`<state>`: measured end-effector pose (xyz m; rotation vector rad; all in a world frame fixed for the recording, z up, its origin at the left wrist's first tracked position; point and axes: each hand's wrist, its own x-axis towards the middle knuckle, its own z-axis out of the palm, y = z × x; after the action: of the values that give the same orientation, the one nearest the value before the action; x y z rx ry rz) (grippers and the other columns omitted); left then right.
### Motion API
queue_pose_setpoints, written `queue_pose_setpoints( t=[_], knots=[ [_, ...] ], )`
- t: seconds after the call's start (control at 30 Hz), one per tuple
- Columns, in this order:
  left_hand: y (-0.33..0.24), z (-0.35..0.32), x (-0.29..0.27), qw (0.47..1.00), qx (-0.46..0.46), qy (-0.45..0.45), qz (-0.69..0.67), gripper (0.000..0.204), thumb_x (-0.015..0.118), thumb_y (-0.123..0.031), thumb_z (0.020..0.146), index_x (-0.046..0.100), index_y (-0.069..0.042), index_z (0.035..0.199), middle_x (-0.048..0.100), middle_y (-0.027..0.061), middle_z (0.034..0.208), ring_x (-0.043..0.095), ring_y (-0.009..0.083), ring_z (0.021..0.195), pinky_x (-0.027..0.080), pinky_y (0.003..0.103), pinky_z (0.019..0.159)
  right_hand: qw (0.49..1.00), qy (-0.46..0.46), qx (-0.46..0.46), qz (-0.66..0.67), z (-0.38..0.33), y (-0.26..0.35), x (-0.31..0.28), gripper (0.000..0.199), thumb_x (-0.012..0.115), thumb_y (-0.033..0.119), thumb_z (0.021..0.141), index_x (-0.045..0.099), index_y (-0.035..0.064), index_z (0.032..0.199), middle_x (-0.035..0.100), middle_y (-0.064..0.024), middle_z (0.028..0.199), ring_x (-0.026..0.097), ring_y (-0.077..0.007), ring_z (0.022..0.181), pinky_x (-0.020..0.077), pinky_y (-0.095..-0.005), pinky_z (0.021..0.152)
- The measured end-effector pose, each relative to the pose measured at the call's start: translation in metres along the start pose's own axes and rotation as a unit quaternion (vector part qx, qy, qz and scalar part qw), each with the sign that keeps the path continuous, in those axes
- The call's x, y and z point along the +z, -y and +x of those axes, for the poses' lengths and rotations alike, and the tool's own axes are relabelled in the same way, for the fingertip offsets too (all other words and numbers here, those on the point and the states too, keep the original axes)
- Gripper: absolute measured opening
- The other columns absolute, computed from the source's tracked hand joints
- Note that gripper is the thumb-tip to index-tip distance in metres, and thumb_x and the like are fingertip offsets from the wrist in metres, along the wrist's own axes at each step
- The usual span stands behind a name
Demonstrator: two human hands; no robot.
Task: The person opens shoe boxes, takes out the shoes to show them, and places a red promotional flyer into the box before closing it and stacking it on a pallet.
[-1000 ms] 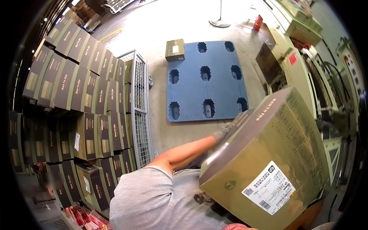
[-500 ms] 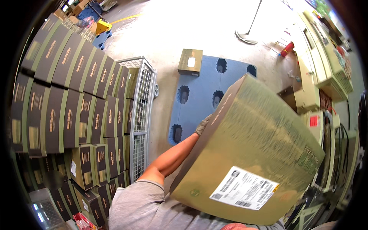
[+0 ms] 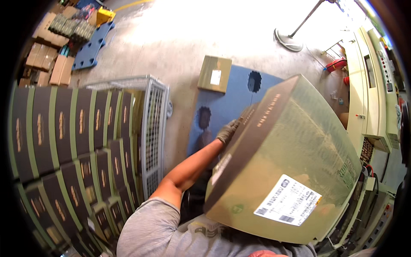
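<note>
While the box rides high against the person's chest, tilted with its labelled face up, it now fills more of the view than a second ago and the pallet has slid further beneath it, so the carry has closed in on the pallet. The left hand, gloved, is clamped on the box's dark far edge, fingers curled together around the corner. The right hand is hidden behind the box, so whether its fingers are apart or closed I cannot tell.

Just beyond the left fingers lies the blue pallet on the floor, with a small carton at its far corner. To the left of those fingers stands a wire cage, and past it a stack of dark boxes with green bands. Right of the box runs a pale machine; a stand's round base sits further off.
</note>
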<state>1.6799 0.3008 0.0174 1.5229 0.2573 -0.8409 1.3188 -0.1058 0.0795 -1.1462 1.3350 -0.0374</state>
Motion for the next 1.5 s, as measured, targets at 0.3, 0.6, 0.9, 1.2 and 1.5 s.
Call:
queue_pose_setpoints(
  t=[0.3, 0.6, 0.9, 1.2, 1.5],
  knots=[
    [0.093, 0.292, -0.034, 0.991, -0.007, 0.091, 0.096, 0.09, 0.05, -0.072, 0.094, 0.045, -0.002, 0.151, 0.055, 0.0174, 0.148, 0.053, 0.0286, 0.136, 0.038, 0.036, 0.113, 0.998, 0.018, 0.039, 0.035, 0.124, -0.103, 0.153, 0.042, 0.048, 0.046, 0.103, 0.047, 0.0157, 0.132, 0.052, -0.0051, 0.122, 0.049, -0.0209, 0.104, 0.0407, -0.0383, 0.087],
    [0.186, 0.453, -0.04, 0.995, -0.062, 0.062, 0.042, 0.072, 0.05, -0.058, 0.101, 0.047, -0.005, 0.15, 0.061, 0.0112, 0.141, 0.062, 0.0223, 0.122, 0.045, 0.036, 0.106, 0.995, 0.057, 0.033, 0.068, 0.297, -0.217, 0.239, 0.045, 0.048, 0.047, 0.103, 0.045, 0.0155, 0.135, 0.05, -0.0055, 0.127, 0.048, -0.0216, 0.108, 0.0403, -0.0391, 0.091],
    [0.264, 0.55, -0.051, 0.996, -0.047, 0.069, 0.004, 0.067, 0.049, -0.055, 0.102, 0.049, -0.006, 0.147, 0.062, 0.0103, 0.139, 0.061, 0.0217, 0.122, 0.046, 0.037, 0.105, 0.993, 0.098, -0.03, 0.054, 0.421, -0.213, 0.291, 0.048, 0.047, 0.048, 0.103, 0.044, 0.0154, 0.138, 0.049, -0.0059, 0.131, 0.048, -0.0224, 0.113, 0.0399, -0.0398, 0.094],
    [0.282, 0.567, -0.053, 0.994, -0.059, 0.092, -0.029, 0.061, 0.049, -0.052, 0.103, 0.052, -0.007, 0.144, 0.063, 0.0095, 0.138, 0.061, 0.0211, 0.122, 0.047, 0.037, 0.104, 0.995, 0.072, -0.065, 0.037, 0.405, -0.155, 0.263, 0.051, 0.047, 0.049, 0.103, 0.042, 0.0153, 0.141, 0.047, -0.0064, 0.136, 0.047, -0.0231, 0.118, 0.0394, -0.0405, 0.098],
    [0.261, 0.608, -0.052, 0.987, -0.028, 0.157, -0.026, 0.056, 0.048, -0.05, 0.104, 0.055, -0.008, 0.141, 0.064, 0.0086, 0.136, 0.061, 0.0204, 0.122, 0.048, 0.038, 0.103, 0.988, 0.118, -0.091, 0.037, 0.399, -0.142, 0.29, 0.055, 0.046, 0.05, 0.103, 0.04, 0.0152, 0.144, 0.046, -0.0068, 0.14, 0.046, -0.0238, 0.123, 0.039, -0.0413, 0.102]
  ],
)
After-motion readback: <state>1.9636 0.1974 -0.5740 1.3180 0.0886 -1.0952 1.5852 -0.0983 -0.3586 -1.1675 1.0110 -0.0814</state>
